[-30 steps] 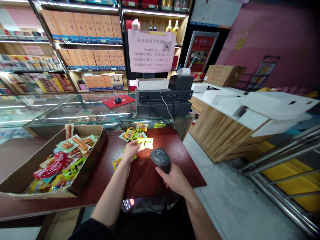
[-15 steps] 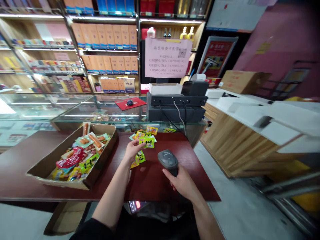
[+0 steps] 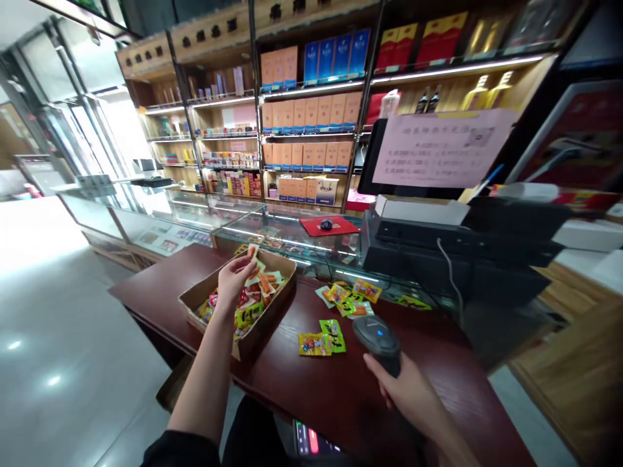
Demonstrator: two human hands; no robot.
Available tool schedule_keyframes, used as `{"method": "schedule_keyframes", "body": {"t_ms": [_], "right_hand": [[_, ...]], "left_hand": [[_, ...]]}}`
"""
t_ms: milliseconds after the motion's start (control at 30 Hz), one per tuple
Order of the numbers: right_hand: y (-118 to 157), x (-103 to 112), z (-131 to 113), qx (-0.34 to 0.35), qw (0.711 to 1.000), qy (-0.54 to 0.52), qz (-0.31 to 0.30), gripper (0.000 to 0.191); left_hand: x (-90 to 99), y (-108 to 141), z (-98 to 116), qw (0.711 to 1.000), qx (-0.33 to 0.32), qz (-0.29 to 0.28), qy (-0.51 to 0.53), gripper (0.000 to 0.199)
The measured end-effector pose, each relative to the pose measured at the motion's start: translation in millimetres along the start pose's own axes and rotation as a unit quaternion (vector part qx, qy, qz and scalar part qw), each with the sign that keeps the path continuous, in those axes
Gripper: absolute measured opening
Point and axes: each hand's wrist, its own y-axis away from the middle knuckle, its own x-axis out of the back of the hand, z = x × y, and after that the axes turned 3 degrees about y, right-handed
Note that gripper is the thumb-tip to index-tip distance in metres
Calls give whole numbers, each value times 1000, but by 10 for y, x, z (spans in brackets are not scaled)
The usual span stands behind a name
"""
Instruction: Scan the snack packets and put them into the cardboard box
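My left hand [image 3: 234,279] is over the cardboard box [image 3: 193,310], thumb and fingers pinched on a small sausage packet [image 3: 252,251] at the box's far edge. Under and beside it the box holds many snack packets, among them orange sausages in clear wrap [image 3: 267,283] and a green packet [image 3: 250,314]. My right hand [image 3: 409,383] grips a dark handheld barcode scanner [image 3: 377,336] above the table; a small blue light shows on its top. Left of the scanner lie a green packet [image 3: 333,335] and a yellow packet [image 3: 311,344], touching. Behind them is a loose pile of packets [image 3: 344,299].
The dark red table [image 3: 282,370] meets a glass display counter [image 3: 233,217] with a mouse [image 3: 326,224] on a red mat. At right stand a monitor with a pink notice [image 3: 438,152] and black equipment [image 3: 413,243]. A lit phone [image 3: 311,441] is below the table edge.
My left hand has let go of the green packet and moved left to the box, onto a sausage packet. The view has turned left. My right hand still holds the scanner.
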Motion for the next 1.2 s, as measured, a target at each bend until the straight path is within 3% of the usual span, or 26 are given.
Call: {"method": "schedule_keyframes", "body": {"t_ms": [67, 167, 300, 433, 567, 700, 800, 933, 1033, 1100, 1200], "right_hand": [[-2, -5, -1, 8, 1000, -4, -2, 36], [62, 39, 14, 3, 1000, -8, 12, 36], [228, 170, 57, -19, 999, -11, 34, 33], [403, 294, 160, -32, 997, -9, 73, 32], [547, 348, 311, -43, 993, -30, 103, 31], [675, 363, 408, -60, 990, -46, 117, 32], [749, 377, 429, -75, 989, -50, 121, 31], [804, 399, 440, -82, 987, -51, 127, 29], [813, 405, 451, -79, 987, -50, 130, 28], [810, 400, 458, -79, 987, -50, 129, 28], [806, 380, 467, -78, 988, -52, 125, 27]], "left_hand": [[-71, 43, -60, 1000, 17, -18, 6, 63], [-327, 139, -285, 997, 46, -64, 2, 60], [-822, 367, -685, 983, 75, -159, -47, 53], [-1339, 649, -1030, 957, 57, -258, -123, 38], [-1782, 895, -1285, 904, -2, -332, -270, 26], [-2095, 1102, -1475, 812, -110, -396, -414, 42], [-2232, 1213, -1561, 737, -185, -404, -509, 59], [-2310, 1265, -1623, 667, -210, -416, -581, 42], [-2312, 1268, -1653, 651, -220, -434, -583, 31], [-2292, 1275, -1660, 649, -224, -453, -569, 33], [-2239, 1298, -1643, 668, -219, -463, -540, 36]]}}
